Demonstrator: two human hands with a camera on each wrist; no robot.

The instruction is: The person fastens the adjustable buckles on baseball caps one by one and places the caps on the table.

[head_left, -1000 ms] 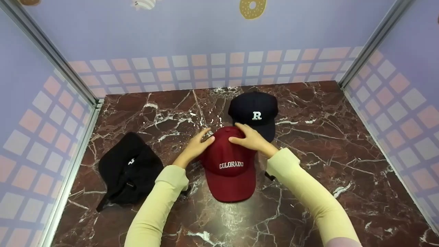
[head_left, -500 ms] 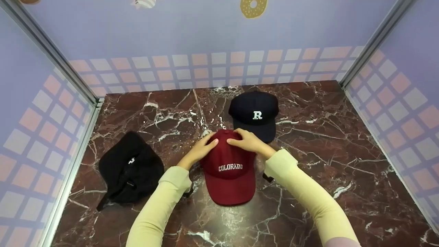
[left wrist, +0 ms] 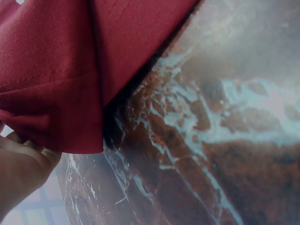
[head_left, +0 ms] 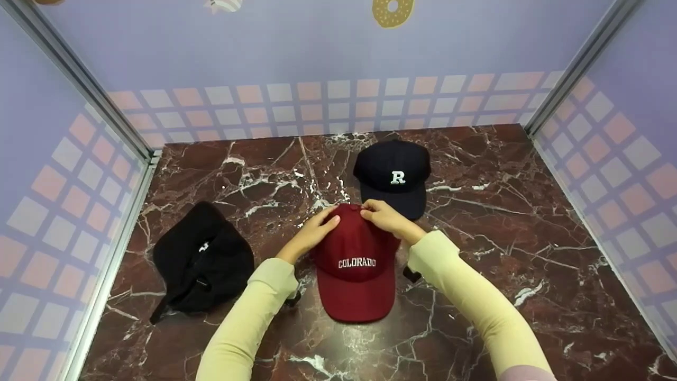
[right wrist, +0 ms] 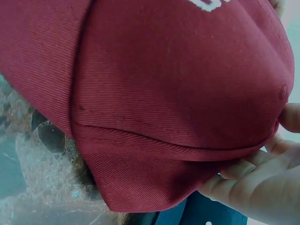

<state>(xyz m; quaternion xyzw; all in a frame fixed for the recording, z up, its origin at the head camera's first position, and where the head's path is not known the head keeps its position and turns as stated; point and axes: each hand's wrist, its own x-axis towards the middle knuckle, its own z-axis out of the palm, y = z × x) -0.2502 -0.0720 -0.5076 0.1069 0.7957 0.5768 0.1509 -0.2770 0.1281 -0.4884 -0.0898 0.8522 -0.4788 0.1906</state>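
Note:
A red baseball cap [head_left: 355, 246] lettered COLORADO stands at the middle of the table, its brim towards the person. My left hand [head_left: 316, 230] holds the crown's left rear side, thumb in front and fingers behind. On the opposite side my right hand [head_left: 390, 219] grips the crown near its top button. In the left wrist view, curled fingers [left wrist: 30, 147] are at the cap's lower edge. The right wrist view shows the right hand [right wrist: 262, 183] round the rear rim, with a fold in the cloth [right wrist: 154, 154] above the edge. The fingers behind the crown are partly hidden.
Just behind the red cap sits a navy cap [head_left: 391, 159] with a white R. A black cap [head_left: 206, 259] lies tipped over at the left, its strap trailing. Patterned panels [head_left: 338, 53] enclose the brown marble tabletop [head_left: 502, 222] at the back and both sides.
The red cap has slid slightly towards the person. Both hands have moved with it, and the right thumb has shifted from the crown's front up beside the button.

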